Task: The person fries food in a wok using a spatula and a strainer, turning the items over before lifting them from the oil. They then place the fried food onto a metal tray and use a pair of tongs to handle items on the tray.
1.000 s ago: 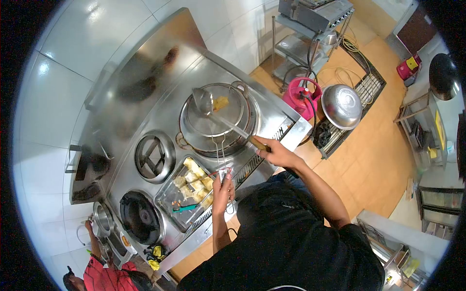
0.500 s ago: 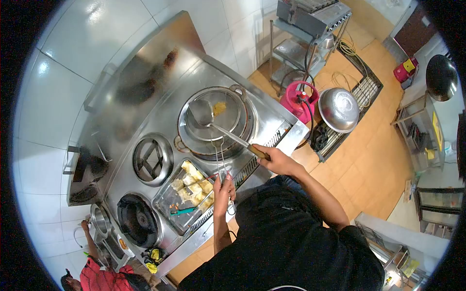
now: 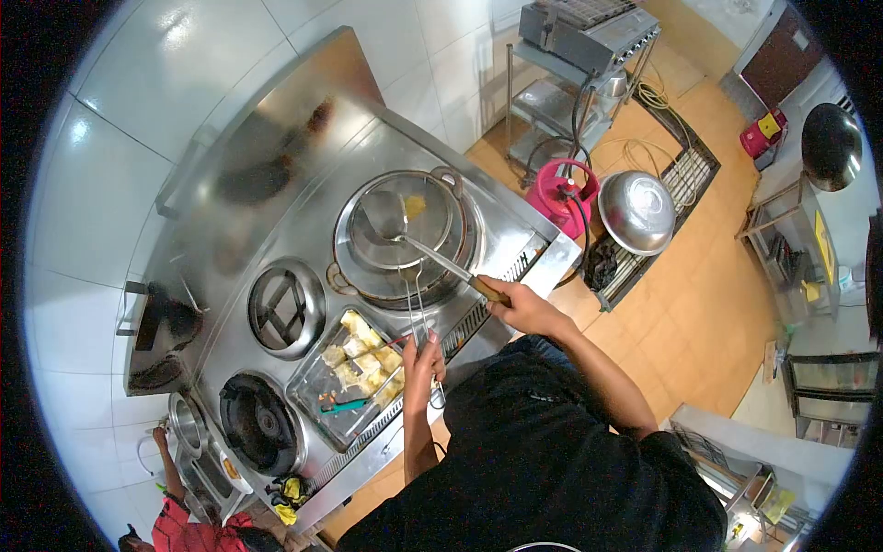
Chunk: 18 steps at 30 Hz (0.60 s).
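My right hand [image 3: 522,308] is closed around the wooden handle of a metal wok ladle [image 3: 440,255]. The ladle's broad head lies inside a round wire strainer [image 3: 451,230], beside a small yellow clump of food [image 3: 415,206]. My left hand [image 3: 424,361] grips the strainer's long wire handle. Beneath the strainer a two-handled wok [image 3: 339,241] sits on the burner. Left of my left hand, a metal tray [image 3: 315,402] holds several pale yellow pieces of food [image 3: 354,363] and a utensil with a teal part [image 3: 346,406].
Two more burners, an open ring [image 3: 313,342] and a black one [image 3: 227,414], lie to the left. A person in red [image 3: 175,524] reaches toward a metal pot [image 3: 189,425]. A pink gas cylinder [image 3: 544,195] and an upturned metal bowl [image 3: 636,213] stand on the right.
The view has shifted slightly. Both hands keep their grips, and the ladle stays in the strainer with little visible movement.
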Available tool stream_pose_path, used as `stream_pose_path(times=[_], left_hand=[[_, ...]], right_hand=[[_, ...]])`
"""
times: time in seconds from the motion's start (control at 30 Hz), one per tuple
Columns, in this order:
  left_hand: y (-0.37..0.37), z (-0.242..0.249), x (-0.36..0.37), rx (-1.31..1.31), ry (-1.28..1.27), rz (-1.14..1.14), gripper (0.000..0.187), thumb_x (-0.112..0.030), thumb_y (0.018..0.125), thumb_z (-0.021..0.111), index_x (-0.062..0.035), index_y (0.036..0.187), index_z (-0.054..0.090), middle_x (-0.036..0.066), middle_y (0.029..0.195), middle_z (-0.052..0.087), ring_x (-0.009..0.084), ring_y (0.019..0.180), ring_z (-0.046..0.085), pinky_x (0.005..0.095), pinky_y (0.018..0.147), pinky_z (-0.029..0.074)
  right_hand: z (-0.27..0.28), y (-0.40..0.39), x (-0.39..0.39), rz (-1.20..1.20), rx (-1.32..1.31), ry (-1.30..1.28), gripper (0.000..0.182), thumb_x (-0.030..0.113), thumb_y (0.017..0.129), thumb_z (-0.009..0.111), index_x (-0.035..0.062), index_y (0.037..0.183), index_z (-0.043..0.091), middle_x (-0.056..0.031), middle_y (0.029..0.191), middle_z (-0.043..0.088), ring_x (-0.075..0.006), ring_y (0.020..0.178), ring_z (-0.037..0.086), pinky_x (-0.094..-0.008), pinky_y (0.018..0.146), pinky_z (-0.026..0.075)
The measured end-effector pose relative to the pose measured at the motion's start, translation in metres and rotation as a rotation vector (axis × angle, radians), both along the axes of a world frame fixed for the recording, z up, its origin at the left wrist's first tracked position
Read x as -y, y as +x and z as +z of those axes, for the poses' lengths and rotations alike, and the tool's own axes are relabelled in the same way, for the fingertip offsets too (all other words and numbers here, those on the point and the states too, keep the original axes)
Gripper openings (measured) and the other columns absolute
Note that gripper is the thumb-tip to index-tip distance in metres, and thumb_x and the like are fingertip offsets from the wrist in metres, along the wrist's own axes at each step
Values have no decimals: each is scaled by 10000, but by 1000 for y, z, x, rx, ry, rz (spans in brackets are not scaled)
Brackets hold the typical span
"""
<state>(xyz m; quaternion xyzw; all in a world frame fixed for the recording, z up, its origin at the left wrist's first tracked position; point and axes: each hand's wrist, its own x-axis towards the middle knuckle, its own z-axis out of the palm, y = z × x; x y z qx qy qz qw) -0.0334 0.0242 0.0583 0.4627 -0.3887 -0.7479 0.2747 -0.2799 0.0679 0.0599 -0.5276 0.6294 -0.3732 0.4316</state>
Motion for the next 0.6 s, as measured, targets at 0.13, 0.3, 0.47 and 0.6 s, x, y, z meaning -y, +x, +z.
stream_pose_path(times=[0.13, 0.3, 0.47, 0.6], left_hand=[[4, 1, -2, -2, -29, -22, 145, -224, 992, 555, -97, 995, 483, -58, 639, 344, 41, 477, 323, 230, 405, 281], [7, 6, 0, 26, -49, -47, 126, -203, 992, 545, -89, 991, 490, -56, 640, 353, 43, 469, 326, 228, 403, 297], [7, 5, 0, 88, -22, -50, 130, -205, 996, 547, -85, 1015, 501, -52, 638, 376, 42, 466, 338, 229, 403, 299], [15, -1, -1, 49, -1, -16, 150, -215, 997, 552, -83, 1059, 517, -49, 638, 388, 43, 466, 346, 229, 405, 301]], right_hand=[[3, -4, 8, -50, -11, -56, 569, 113, 866, 605, 46, 1411, 455, -256, 1148, 646, -356, 1035, 655, -390, 918, 494], [7, -5, 12, -92, -181, 2, 558, 113, 869, 583, 49, 1408, 455, -300, 1065, 638, -398, 968, 661, -417, 883, 499], [0, 3, 2, 34, -52, 6, 540, 106, 883, 595, 47, 1404, 462, -253, 1087, 656, -349, 1003, 651, -373, 919, 481], [15, -1, 4, 97, 77, 68, 544, 105, 894, 592, 30, 1413, 448, -216, 1239, 625, -289, 1137, 609, -347, 1002, 436]])
